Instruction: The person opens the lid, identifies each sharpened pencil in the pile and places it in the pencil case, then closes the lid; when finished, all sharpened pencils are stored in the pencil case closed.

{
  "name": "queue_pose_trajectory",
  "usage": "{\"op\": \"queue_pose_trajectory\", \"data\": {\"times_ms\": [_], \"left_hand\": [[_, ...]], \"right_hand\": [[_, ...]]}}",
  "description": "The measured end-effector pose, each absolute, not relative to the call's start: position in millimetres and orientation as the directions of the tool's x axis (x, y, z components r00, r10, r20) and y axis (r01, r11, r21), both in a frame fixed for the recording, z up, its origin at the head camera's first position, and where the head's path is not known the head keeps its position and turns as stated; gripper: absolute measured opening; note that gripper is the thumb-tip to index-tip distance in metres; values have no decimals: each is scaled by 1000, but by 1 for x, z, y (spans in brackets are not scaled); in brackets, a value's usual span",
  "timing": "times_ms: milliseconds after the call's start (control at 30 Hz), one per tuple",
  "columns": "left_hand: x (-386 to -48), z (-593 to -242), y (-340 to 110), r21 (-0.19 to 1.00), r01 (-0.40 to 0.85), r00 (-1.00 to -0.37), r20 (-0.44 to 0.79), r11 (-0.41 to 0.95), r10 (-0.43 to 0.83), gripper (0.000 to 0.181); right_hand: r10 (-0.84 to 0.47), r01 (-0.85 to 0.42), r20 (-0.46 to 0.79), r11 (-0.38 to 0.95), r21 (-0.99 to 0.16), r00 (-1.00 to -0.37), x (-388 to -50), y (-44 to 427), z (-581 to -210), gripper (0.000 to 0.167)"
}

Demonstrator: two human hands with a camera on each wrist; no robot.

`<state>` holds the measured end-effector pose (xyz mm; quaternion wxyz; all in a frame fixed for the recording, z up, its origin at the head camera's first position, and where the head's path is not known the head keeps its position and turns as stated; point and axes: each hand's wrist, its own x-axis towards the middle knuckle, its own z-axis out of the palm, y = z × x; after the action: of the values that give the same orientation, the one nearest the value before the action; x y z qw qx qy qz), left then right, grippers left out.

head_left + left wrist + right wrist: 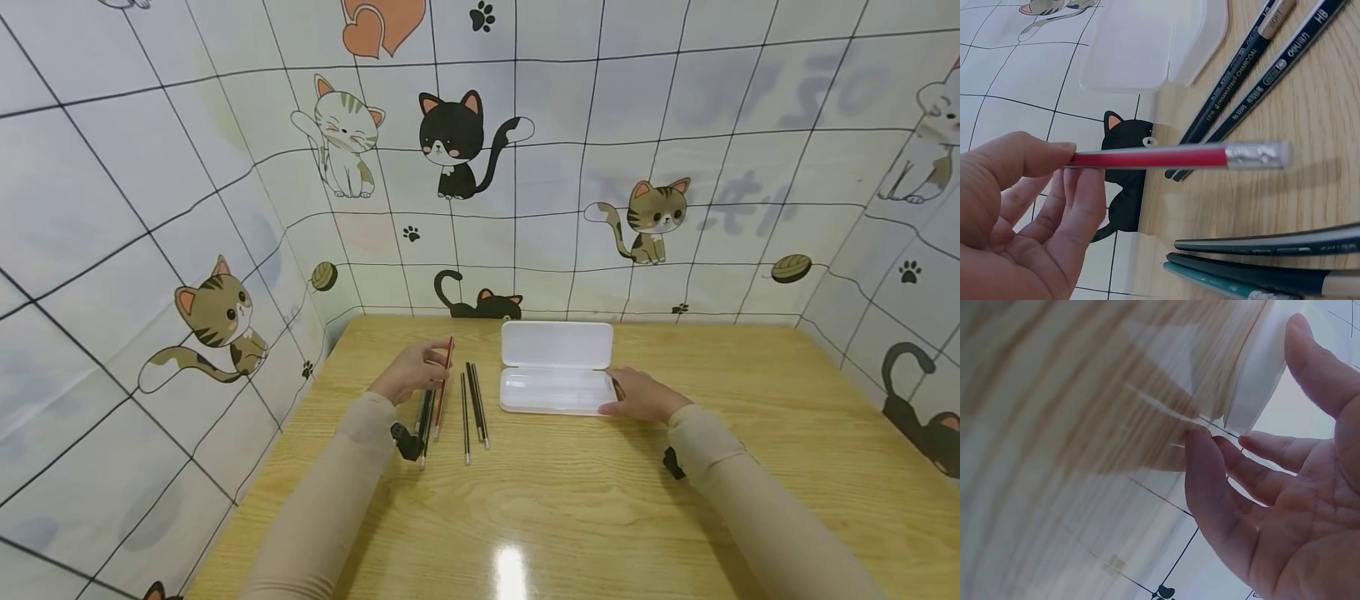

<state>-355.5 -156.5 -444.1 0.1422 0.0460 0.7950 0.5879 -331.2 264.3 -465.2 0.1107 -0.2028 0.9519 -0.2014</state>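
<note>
My left hand pinches a red pencil between thumb and fingers near one end. The pencil's silver-and-white end points away from the hand, and it is raised off the table in the left wrist view. Dark pencils lie on the table just right of this hand. Beneath and beside it are more dark pencils and a green pencil. A white pencil case lies with its lid folded back. My right hand holds the case's right end, thumb at the near corner.
The wooden table meets a cloth backdrop printed with cats and grid lines at the back and sides. Black wrist cameras sit at both cuffs.
</note>
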Motion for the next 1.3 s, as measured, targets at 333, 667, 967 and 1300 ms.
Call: {"op": "queue_pose_trajectory", "data": {"times_ms": [333,667,967,1300], "left_hand": [[-354,-439,-149,973,-58,-965,-112,224,237,65],[-354,-435,-144,979,4,-974,-42,205,223,66],[-355,-435,-136,995,51,-979,33,85,201,64],[-361,-438,-129,995,90,-981,80,52,178,61]], "right_hand": [[-416,-326,-139,846,-423,-899,-331,264,-464,89],[-403,-306,-156,851,-426,-902,-331,265,-466,88],[-417,-327,-141,845,-423,-898,-332,265,-466,89],[-420,-334,-128,843,-421,-898,-334,264,-468,86]]}}
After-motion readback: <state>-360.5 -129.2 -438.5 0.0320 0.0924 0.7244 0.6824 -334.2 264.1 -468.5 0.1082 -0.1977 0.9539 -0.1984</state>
